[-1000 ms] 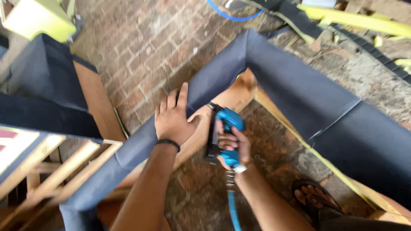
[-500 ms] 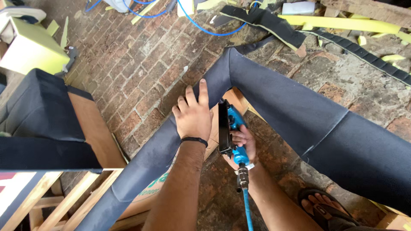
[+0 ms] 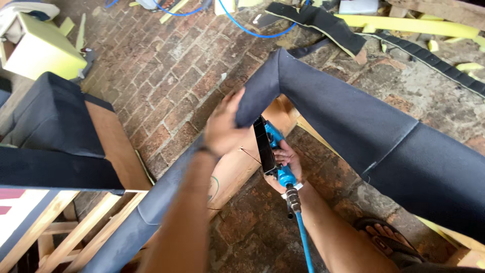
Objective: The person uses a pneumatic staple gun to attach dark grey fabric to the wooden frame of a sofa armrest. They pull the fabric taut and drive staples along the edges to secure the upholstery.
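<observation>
A wooden furniture frame (image 3: 237, 167) is wrapped in dark grey fabric (image 3: 348, 116) that bends at a corner. My left hand (image 3: 225, 126) presses and pulls the fabric on the left rail just below that corner; it is blurred. My right hand (image 3: 285, 162) grips a blue pneumatic staple gun (image 3: 270, 146), whose black nose rests against the inside of the frame under the fabric edge. A blue air hose (image 3: 303, 237) runs down from the gun along my forearm.
A brick floor (image 3: 172, 76) lies below. A dark upholstered piece on a wooden frame (image 3: 55, 131) stands at left. Yellow foam scraps (image 3: 409, 25), black fabric strips (image 3: 323, 23) and blue hose litter the far side. A sandalled foot (image 3: 384, 242) is at lower right.
The view has moved closer. My left hand has shifted from lying flat on the fabric to gripping it near the corner. The staple gun stays against the frame's inner side.
</observation>
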